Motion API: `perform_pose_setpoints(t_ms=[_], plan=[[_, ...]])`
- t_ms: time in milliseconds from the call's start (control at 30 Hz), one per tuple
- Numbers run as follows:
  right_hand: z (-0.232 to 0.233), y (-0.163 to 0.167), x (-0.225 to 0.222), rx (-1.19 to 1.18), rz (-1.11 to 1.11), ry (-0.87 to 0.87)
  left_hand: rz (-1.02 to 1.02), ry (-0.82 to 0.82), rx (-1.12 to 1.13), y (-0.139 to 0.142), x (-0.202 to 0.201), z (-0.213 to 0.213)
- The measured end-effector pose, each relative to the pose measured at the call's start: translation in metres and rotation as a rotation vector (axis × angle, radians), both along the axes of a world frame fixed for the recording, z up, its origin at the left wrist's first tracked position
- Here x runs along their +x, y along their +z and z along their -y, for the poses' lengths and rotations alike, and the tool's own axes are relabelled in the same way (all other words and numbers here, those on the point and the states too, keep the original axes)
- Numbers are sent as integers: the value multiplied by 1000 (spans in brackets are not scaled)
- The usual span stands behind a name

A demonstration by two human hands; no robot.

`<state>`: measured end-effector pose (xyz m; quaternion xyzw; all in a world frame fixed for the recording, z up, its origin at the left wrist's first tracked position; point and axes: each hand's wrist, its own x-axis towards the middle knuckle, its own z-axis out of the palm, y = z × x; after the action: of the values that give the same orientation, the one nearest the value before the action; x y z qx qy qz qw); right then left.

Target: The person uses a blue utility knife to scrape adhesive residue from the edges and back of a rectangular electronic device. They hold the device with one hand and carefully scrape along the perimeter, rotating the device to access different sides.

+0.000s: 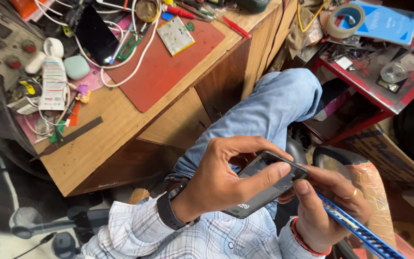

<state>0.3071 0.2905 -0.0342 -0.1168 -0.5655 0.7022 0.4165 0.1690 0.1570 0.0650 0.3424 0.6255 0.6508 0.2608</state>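
Over my lap, my left hand (224, 175) grips a dark phone (264, 184) by its long edges, thumb on the far side and fingers on the near side. A black watch sits on that wrist. My right hand (327, 206) supports the phone's upper end from below, its thumb pressing the corner. The same hand holds a long blue tool (360, 232) that runs down to the lower right. A ring is on one finger and a red band is on the right wrist.
A wooden desk (120, 129) stands at the upper left with a red mat (164, 72), white cables, a black tablet (94, 33), screwdrivers and small parts. A red side table (360, 84) at the upper right carries a tape roll (345, 20), a blue booklet and clutter. My jeans-clad knee (283, 98) lies between them.
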Motion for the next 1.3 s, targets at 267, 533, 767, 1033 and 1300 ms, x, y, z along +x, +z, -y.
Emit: perform_pose_setpoints(t_ms=[267, 533, 767, 1033, 1300], plan=[[12, 21, -49, -2, 144, 157, 178, -11, 74, -14, -44, 29], [24, 25, -126, 35, 209, 400, -51, 50, -140, 12, -127, 65], [14, -4, -170, 101, -25, 327, -777, 227, -621, 18, -198, 98], [36, -34, -206, 333, 58, 217, -714, 226, -543, -35, -235, 88], [50, -32, -210, 354, 225, 134, -482, 242, -636, -6, -245, 123]])
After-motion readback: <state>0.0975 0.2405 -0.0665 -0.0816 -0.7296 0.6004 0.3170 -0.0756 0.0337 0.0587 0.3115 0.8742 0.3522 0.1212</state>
